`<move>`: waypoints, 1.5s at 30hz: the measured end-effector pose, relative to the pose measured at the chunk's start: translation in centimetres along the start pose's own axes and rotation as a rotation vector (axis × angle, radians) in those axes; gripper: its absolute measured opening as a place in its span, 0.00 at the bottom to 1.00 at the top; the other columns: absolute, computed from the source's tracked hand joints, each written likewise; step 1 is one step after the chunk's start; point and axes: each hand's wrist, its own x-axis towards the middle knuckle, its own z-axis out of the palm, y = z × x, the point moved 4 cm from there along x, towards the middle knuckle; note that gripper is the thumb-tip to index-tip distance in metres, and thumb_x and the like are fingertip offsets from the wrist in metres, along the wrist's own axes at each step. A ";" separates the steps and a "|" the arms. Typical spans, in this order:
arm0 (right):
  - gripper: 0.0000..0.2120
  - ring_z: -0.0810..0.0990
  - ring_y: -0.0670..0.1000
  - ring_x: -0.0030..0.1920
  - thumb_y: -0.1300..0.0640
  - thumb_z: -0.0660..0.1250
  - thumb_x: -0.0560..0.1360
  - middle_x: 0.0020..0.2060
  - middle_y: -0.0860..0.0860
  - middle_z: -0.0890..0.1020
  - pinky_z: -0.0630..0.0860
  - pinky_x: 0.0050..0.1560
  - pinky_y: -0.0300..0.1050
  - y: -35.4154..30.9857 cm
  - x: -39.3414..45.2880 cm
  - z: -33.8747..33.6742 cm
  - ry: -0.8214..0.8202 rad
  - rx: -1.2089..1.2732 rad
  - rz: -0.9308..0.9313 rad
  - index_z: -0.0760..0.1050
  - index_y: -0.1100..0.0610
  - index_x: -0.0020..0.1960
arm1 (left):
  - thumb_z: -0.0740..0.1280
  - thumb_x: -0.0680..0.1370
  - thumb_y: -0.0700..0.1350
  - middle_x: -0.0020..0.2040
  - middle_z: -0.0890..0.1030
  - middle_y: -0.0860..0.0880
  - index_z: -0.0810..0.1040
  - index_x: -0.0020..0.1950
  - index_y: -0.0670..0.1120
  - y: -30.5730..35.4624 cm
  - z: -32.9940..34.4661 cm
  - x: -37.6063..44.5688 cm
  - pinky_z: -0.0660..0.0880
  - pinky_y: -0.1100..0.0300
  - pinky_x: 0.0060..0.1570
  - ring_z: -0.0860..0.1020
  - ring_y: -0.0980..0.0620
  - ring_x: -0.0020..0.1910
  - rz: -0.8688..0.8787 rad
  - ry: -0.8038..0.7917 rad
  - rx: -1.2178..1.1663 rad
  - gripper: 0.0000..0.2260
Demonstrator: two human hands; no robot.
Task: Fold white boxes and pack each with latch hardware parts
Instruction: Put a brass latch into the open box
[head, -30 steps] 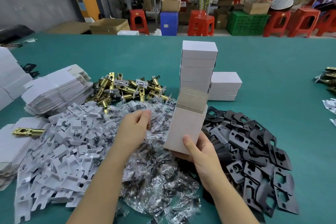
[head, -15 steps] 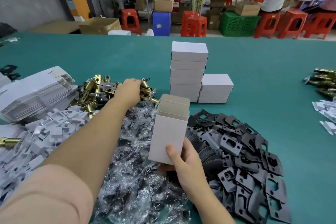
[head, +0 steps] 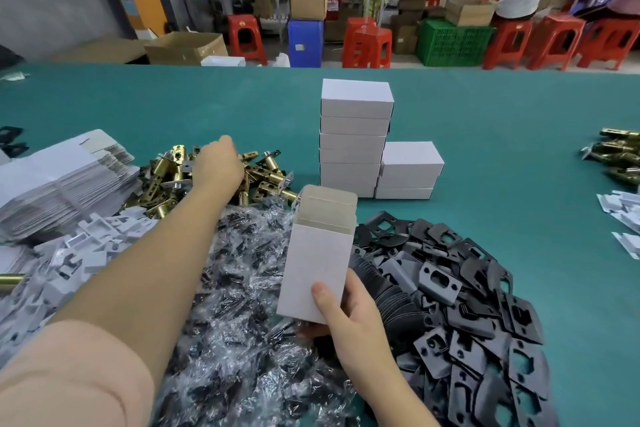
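My right hand grips an upright white box near its bottom, top flap open, above the bagged parts. My left hand reaches far forward into the pile of brass latches, fingers down among them and hidden; whether it holds one I cannot tell. Clear plastic bags of small dark hardware lie under my arms. Black strike plates are heaped to the right. Closed white boxes stand stacked behind.
Flat unfolded box blanks sit at the left, with white plastic inserts in front of them. More brass latches and white pieces lie at the right edge. Green table; stools, crates and a person stand behind.
My left hand has moved from the bagged parts forward into the brass latch pile. The right hand keeps hold of the open box, which has shifted slightly left in view.
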 end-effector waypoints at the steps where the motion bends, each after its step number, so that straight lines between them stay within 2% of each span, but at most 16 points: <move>1: 0.14 0.87 0.56 0.49 0.40 0.72 0.71 0.54 0.46 0.85 0.85 0.41 0.52 0.0 0.0 0.0 0.001 -0.002 -0.002 0.78 0.39 0.56 | 0.66 0.81 0.41 0.48 0.81 0.42 0.76 0.54 0.42 -0.2 -1.1 -0.2 0.73 0.50 0.42 0.78 0.40 0.49 -0.010 0.034 -0.048 0.04; 3: 0.16 0.86 0.55 0.50 0.37 0.72 0.70 0.54 0.46 0.85 0.85 0.45 0.57 0.0 0.0 0.0 0.006 -0.022 -0.010 0.78 0.38 0.56 | 0.69 0.80 0.43 0.47 0.82 0.45 0.76 0.52 0.45 -0.8 -3.5 -1.3 0.73 0.52 0.40 0.79 0.44 0.45 -0.074 0.113 -0.271 0.04; 5: 0.21 0.86 0.55 0.52 0.36 0.72 0.69 0.55 0.46 0.85 0.84 0.49 0.61 -0.2 0.1 -0.1 0.014 -0.038 -0.021 0.77 0.41 0.59 | 0.73 0.77 0.42 0.50 0.82 0.45 0.74 0.54 0.47 -2.0 -5.4 -3.1 0.78 0.54 0.39 0.83 0.48 0.44 -0.260 0.143 -0.824 0.10; 7: 0.24 0.86 0.55 0.53 0.36 0.72 0.69 0.55 0.46 0.85 0.84 0.51 0.62 -0.2 0.0 -0.1 0.017 -0.037 -0.019 0.77 0.44 0.61 | 0.74 0.75 0.37 0.55 0.81 0.39 0.73 0.59 0.42 -2.0 -6.3 -6.0 0.82 0.57 0.45 0.84 0.47 0.48 -0.413 -0.057 -1.549 0.15; 9: 0.21 0.86 0.56 0.53 0.39 0.72 0.71 0.55 0.47 0.85 0.84 0.51 0.61 -0.2 -0.1 0.0 0.017 -0.045 -0.020 0.76 0.45 0.61 | 0.74 0.72 0.36 0.57 0.80 0.36 0.76 0.62 0.38 -1.5 -6.3 -9.1 0.82 0.54 0.52 0.85 0.44 0.52 -0.447 -0.316 -1.797 0.19; 13: 0.14 0.86 0.49 0.51 0.48 0.72 0.76 0.53 0.43 0.85 0.84 0.44 0.44 -0.6 -0.2 0.0 0.013 -0.064 -0.055 0.76 0.47 0.61 | 0.72 0.71 0.43 0.54 0.86 0.42 0.81 0.60 0.38 -1.1 -6.5 -13.6 0.80 0.52 0.55 0.85 0.45 0.56 -0.375 -0.444 -1.502 0.19; 15: 0.12 0.85 0.46 0.53 0.50 0.72 0.79 0.54 0.41 0.85 0.83 0.49 0.44 -0.6 -0.3 -0.1 0.012 -0.114 -0.067 0.76 0.45 0.61 | 0.72 0.74 0.50 0.50 0.87 0.48 0.84 0.55 0.41 -1.1 -7.3 -14.9 0.74 0.51 0.59 0.84 0.47 0.55 -0.285 -0.411 -1.245 0.15; 20: 0.15 0.85 0.46 0.54 0.47 0.72 0.78 0.54 0.42 0.85 0.83 0.53 0.47 -0.9 -0.6 0.1 -0.028 -0.176 -0.095 0.76 0.45 0.63 | 0.74 0.77 0.49 0.39 0.86 0.53 0.84 0.47 0.53 -0.7 -11.1 -15.9 0.77 0.58 0.40 0.84 0.49 0.41 -0.056 -0.246 -0.801 0.01; 22: 0.16 0.85 0.45 0.53 0.47 0.73 0.77 0.54 0.41 0.85 0.83 0.51 0.45 -1.1 -0.7 0.3 -0.061 -0.198 -0.107 0.76 0.44 0.63 | 0.76 0.75 0.46 0.40 0.84 0.54 0.82 0.48 0.57 -0.6 -13.1 -15.7 0.78 0.57 0.40 0.82 0.51 0.40 0.034 -0.173 -0.698 0.06; 26: 0.14 0.85 0.46 0.51 0.53 0.73 0.78 0.52 0.44 0.85 0.83 0.45 0.42 -1.2 -0.8 0.4 -0.093 -0.179 -0.125 0.77 0.45 0.63 | 0.79 0.71 0.46 0.43 0.85 0.53 0.82 0.49 0.57 0.0 -17.2 -15.9 0.78 0.62 0.36 0.81 0.56 0.36 0.223 -0.213 -0.797 0.11; 29: 0.13 0.85 0.48 0.50 0.51 0.74 0.77 0.52 0.46 0.85 0.83 0.44 0.43 -1.3 -0.8 0.4 -0.097 -0.177 -0.128 0.79 0.43 0.60 | 0.76 0.70 0.43 0.44 0.86 0.44 0.82 0.53 0.48 1.7 -19.3 -16.6 0.82 0.59 0.39 0.85 0.47 0.38 0.346 -0.331 -1.083 0.13; 31: 0.13 0.84 0.47 0.50 0.47 0.74 0.74 0.51 0.45 0.85 0.83 0.45 0.45 -1.3 -0.7 0.5 -0.099 -0.180 -0.114 0.79 0.38 0.58 | 0.74 0.71 0.40 0.44 0.86 0.42 0.81 0.55 0.42 2.9 -19.7 -17.0 0.83 0.57 0.41 0.86 0.43 0.39 0.398 -0.361 -1.101 0.13; 36: 0.18 0.84 0.52 0.54 0.42 0.75 0.71 0.54 0.48 0.85 0.85 0.49 0.54 -1.3 -0.6 0.6 -0.145 -0.123 -0.108 0.79 0.40 0.59 | 0.69 0.79 0.33 0.45 0.87 0.44 0.80 0.54 0.41 4.4 -18.4 -17.6 0.84 0.54 0.45 0.87 0.44 0.42 0.423 -0.386 -0.966 0.06; 39: 0.18 0.85 0.54 0.55 0.43 0.75 0.71 0.54 0.50 0.85 0.84 0.46 0.52 -1.4 -0.7 0.6 -0.158 -0.083 -0.093 0.80 0.40 0.60 | 0.69 0.80 0.34 0.44 0.87 0.46 0.81 0.52 0.45 4.3 -17.8 -17.7 0.84 0.55 0.44 0.86 0.46 0.42 0.441 -0.390 -0.892 0.06; 42: 0.19 0.84 0.55 0.55 0.43 0.75 0.71 0.55 0.51 0.85 0.84 0.48 0.54 -1.3 -0.6 0.5 -0.151 -0.086 -0.092 0.79 0.40 0.60 | 0.71 0.79 0.37 0.42 0.87 0.52 0.82 0.51 0.48 4.4 -17.4 -17.9 0.82 0.60 0.40 0.85 0.53 0.39 0.493 -0.387 -0.757 0.06; 45: 0.20 0.84 0.56 0.56 0.43 0.75 0.71 0.56 0.51 0.85 0.83 0.53 0.59 -1.1 -0.6 0.5 -0.151 -0.107 -0.102 0.79 0.42 0.62 | 0.75 0.77 0.45 0.39 0.83 0.60 0.84 0.49 0.54 4.8 -17.4 -18.0 0.71 0.71 0.36 0.77 0.62 0.34 0.553 -0.322 -0.552 0.04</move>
